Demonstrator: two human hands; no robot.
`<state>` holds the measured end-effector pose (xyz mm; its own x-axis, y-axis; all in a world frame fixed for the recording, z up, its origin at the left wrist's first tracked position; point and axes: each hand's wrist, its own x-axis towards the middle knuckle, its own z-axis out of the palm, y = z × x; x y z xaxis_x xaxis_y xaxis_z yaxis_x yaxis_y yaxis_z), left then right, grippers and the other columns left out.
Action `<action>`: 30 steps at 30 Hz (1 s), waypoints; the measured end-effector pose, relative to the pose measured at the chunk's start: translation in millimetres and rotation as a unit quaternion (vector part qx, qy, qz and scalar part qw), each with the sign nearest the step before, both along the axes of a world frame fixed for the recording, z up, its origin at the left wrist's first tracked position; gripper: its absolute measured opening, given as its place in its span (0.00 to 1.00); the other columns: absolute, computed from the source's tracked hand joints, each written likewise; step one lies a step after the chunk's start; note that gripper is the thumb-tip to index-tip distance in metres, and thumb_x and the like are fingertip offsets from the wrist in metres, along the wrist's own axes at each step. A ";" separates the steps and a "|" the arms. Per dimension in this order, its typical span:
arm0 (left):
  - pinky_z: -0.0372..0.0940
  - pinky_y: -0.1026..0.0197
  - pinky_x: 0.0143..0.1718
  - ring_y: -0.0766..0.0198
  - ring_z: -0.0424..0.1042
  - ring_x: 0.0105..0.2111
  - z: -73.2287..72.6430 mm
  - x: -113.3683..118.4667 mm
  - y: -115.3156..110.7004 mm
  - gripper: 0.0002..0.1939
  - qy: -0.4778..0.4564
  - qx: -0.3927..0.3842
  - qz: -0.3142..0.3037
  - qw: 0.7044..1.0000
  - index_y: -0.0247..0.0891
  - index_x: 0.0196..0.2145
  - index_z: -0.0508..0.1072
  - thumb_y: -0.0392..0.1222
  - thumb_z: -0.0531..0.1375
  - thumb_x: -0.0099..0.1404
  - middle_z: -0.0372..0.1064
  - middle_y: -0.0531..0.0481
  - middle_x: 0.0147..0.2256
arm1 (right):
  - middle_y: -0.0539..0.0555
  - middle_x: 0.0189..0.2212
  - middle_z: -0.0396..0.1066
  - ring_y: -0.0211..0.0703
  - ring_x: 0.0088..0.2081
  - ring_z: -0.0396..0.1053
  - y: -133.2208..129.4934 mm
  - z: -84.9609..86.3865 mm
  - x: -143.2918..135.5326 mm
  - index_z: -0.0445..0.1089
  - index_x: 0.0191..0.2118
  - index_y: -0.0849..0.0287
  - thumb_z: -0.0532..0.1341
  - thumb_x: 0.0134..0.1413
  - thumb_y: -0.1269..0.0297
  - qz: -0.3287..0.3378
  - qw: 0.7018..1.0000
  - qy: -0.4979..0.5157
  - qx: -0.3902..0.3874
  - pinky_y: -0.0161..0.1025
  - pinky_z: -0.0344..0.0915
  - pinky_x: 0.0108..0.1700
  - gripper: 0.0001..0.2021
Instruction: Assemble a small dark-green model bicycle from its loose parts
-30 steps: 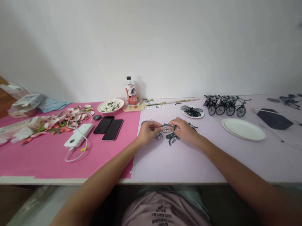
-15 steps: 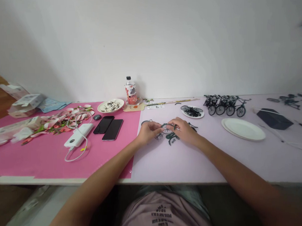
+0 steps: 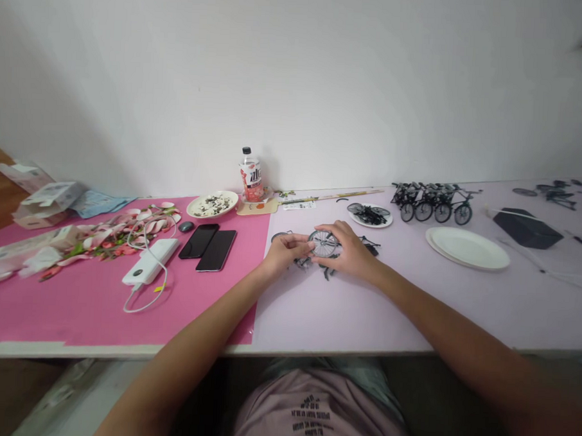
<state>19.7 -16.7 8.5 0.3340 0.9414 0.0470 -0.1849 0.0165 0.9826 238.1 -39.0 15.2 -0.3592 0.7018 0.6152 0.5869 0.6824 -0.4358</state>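
Note:
Between my hands is a small spoked toy bicycle wheel (image 3: 325, 244) with a dark rim, its face turned towards me. My left hand (image 3: 288, 251) pinches the wheel's left edge between thumb and fingers. Curled round its right side, my right hand (image 3: 351, 251) grips the rim, with the fingers at the top edge. Small dark bicycle parts (image 3: 326, 272) lie on the pale table just below the wheel, partly covered by my hands. More dark parts (image 3: 369, 244) show beyond my right hand.
Several assembled toy bicycles (image 3: 431, 201) stand at the back right. A plate of black parts (image 3: 369, 215), stacked white plates (image 3: 468, 248) and a dark angular block (image 3: 528, 228) are nearby. Leftward are two phones (image 3: 217, 250), a power bank (image 3: 151, 261), a bottle (image 3: 251, 176) and artificial petals (image 3: 121, 233).
The wheel has turned to face me more fully and sits slightly higher. My right hand's fingers have shifted to its top and right edge. My left hand has barely moved.

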 end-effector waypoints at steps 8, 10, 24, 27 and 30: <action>0.75 0.56 0.41 0.61 0.78 0.30 -1.5 1.2 -0.8 0.31 0.017 0.004 0.008 1.000 0.33 0.39 0.85 0.57 0.81 0.42 0.81 0.46 0.31 | 0.58 0.52 0.71 0.59 0.56 0.69 -4.1 -2.4 -6.1 0.66 0.58 0.49 0.71 0.57 0.55 0.021 0.999 0.016 -0.038 0.56 0.69 0.58 0.25; 0.75 0.56 0.41 0.61 0.78 0.31 -3.1 1.9 0.0 0.30 0.021 0.007 0.011 1.000 0.33 0.37 0.86 0.59 0.80 0.43 0.81 0.45 0.32 | 0.58 0.53 0.70 0.58 0.57 0.69 -4.9 -3.4 -7.9 0.65 0.58 0.49 0.70 0.58 0.55 0.015 0.999 0.019 -0.043 0.56 0.68 0.59 0.24; 0.61 0.64 0.27 0.67 0.66 0.24 -0.8 0.5 -5.9 0.25 0.131 0.113 -0.007 0.985 0.33 0.36 0.86 0.61 0.72 0.57 0.75 0.48 0.26 | 0.57 0.49 0.68 0.54 0.51 0.69 -5.7 -10.5 -11.0 0.61 0.52 0.51 0.71 0.53 0.56 -0.022 0.996 0.024 -0.083 0.48 0.68 0.52 0.24; 0.60 0.64 0.26 0.68 0.64 0.24 0.3 -0.1 -6.8 0.24 0.141 0.120 -0.007 0.983 0.32 0.36 0.86 0.60 0.71 0.58 0.74 0.49 0.25 | 0.57 0.48 0.68 0.54 0.50 0.69 -6.8 -10.3 -11.7 0.61 0.51 0.52 0.70 0.53 0.57 -0.024 0.996 0.028 -0.083 0.48 0.67 0.53 0.24; 0.59 0.64 0.26 0.69 0.63 0.23 1.9 -0.5 -7.6 0.22 0.151 0.137 -0.009 0.979 0.32 0.31 0.84 0.58 0.70 0.59 0.73 0.49 0.23 | 0.57 0.48 0.67 0.54 0.51 0.69 -7.9 -9.2 -12.6 0.61 0.51 0.52 0.70 0.52 0.58 -0.019 0.996 0.026 -0.082 0.49 0.67 0.54 0.23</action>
